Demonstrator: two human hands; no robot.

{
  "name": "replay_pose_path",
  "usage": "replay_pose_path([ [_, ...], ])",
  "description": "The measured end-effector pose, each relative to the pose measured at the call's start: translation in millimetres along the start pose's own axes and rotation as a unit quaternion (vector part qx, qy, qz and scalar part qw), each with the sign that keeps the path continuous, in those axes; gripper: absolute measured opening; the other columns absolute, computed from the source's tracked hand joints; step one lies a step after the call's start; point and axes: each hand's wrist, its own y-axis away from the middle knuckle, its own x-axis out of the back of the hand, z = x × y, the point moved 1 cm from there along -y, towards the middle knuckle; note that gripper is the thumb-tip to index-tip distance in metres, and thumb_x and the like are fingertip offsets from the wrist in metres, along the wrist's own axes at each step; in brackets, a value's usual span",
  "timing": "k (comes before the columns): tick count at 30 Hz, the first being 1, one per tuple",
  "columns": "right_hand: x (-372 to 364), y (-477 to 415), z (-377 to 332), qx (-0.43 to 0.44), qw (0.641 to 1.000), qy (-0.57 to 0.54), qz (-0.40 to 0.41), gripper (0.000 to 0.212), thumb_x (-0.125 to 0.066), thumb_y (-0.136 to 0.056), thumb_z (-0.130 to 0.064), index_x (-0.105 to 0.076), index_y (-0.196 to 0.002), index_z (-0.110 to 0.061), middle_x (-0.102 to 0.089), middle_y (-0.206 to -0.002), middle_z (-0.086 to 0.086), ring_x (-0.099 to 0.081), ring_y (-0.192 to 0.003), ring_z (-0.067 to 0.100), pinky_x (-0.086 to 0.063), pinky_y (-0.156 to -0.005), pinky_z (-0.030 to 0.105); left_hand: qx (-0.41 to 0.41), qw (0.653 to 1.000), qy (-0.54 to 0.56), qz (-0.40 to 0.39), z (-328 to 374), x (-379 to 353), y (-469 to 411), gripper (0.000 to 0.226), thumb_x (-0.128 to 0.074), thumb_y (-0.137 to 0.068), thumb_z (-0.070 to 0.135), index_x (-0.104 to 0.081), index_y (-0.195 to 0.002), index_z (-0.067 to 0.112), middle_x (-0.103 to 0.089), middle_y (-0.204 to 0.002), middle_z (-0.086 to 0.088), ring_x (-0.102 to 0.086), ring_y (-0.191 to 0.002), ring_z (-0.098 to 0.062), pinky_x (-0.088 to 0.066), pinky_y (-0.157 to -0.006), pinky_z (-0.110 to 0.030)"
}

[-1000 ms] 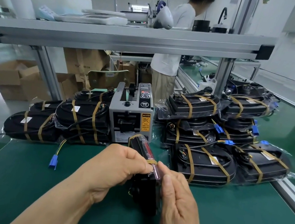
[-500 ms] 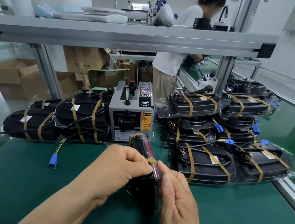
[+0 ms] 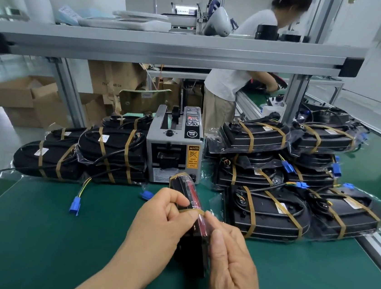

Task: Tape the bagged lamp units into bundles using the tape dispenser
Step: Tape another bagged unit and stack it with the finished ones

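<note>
Head view: the left hand (image 3: pixel 167 215) grips the bagged lamp unit (image 3: pixel 193 244), which stands on edge on the green mat (image 3: pixel 44 234) just in front of the tape dispenser (image 3: pixel 174 149). Its fingers curl round the near face and its thumb lies on the tape strip (image 3: pixel 192 211) that crosses the top edge. The right hand (image 3: pixel 231 256) is not clenched. Its fingers reach out nearly straight, their tips pressing the strip's other end, though the bag's glare makes it hard to tell whether they also nip the plastic.

Over the last second almost nothing has shifted. Both hands keep their places and the unit has not turned; only the fingertips have crept along the strip. That suggests the strip is being rubbed down rather than freshly laid. Another band (image 3: pixel 177 175) already wraps the far end, so this bundle looks close to done and should soon join the taped bundles (image 3: pixel 267 215) piled on either side of the dispenser.
</note>
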Motion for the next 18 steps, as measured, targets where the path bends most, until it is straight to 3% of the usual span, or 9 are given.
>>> replay_pose_path([
  [6,10,1,2,-0.025,0.999,-0.005,-0.02,0.023,-0.055,-0.097,-0.04,-0.072,-0.112,-0.038,-0.068,-0.103,-0.02,-0.063,-0.103,-0.002,-0.043,-0.082,0.005,-0.004,0.99,-0.023,-0.138,2,11,1,0.027,-0.073,-0.074,0.041,-0.056,-0.093,0.049,-0.045,-0.061,0.014,-0.044,-0.055,-0.003,-0.044,-0.058,-0.016],
  [9,22,-2,-8,-0.043,0.994,0.024,-0.096,0.036,-0.059,-0.077,-0.037,-0.071,-0.111,-0.044,-0.068,-0.11,-0.022,-0.061,-0.106,-0.005,-0.041,-0.081,0.003,0.006,0.989,-0.02,-0.147,1,16,0,0.037,-0.072,-0.069,0.041,-0.055,-0.102,0.038,-0.044,-0.062,0.014,-0.043,-0.057,-0.004,-0.041,-0.06,-0.02],
  [11,32,-16,-19,-0.037,0.995,0.057,-0.076,0.034,-0.064,-0.068,-0.049,-0.074,-0.101,-0.048,-0.068,-0.109,-0.023,-0.062,-0.103,-0.007,-0.043,-0.08,0.008,0.008,0.989,-0.022,-0.149,1,17,-2,0.035,-0.074,-0.071,0.039,-0.054,-0.098,0.032,-0.044,-0.061,0.015,-0.041,-0.056,-0.005,-0.04,-0.058,-0.018],
  [14,32,-58,-32,-0.039,0.992,0.111,-0.033,0.026,-0.077,-0.069,-0.048,-0.07,-0.091,-0.037,-0.07,-0.094,-0.016,-0.064,-0.086,-0.006,-0.044,-0.074,0.016,0.005,0.988,-0.023,-0.149,3,14,-5,0.028,-0.077,-0.078,0.03,-0.052,-0.089,0.028,-0.042,-0.06,0.015,-0.039,-0.055,-0.006,-0.039,-0.054,-0.015],
  [18,-5,-111,-39,-0.024,0.944,0.299,-0.136,0.036,-0.081,-0.069,-0.044,-0.054,-0.089,-0.032,-0.06,-0.088,-0.011,-0.058,-0.077,0.005,-0.045,-0.066,0.022,-0.004,0.987,-0.038,-0.158,10,10,-8,0.03,-0.078,-0.078,0.027,-0.05,-0.088,0.021,-0.04,-0.059,0.013,-0.037,-0.056,-0.009,-0.037,-0.053,-0.017],
])
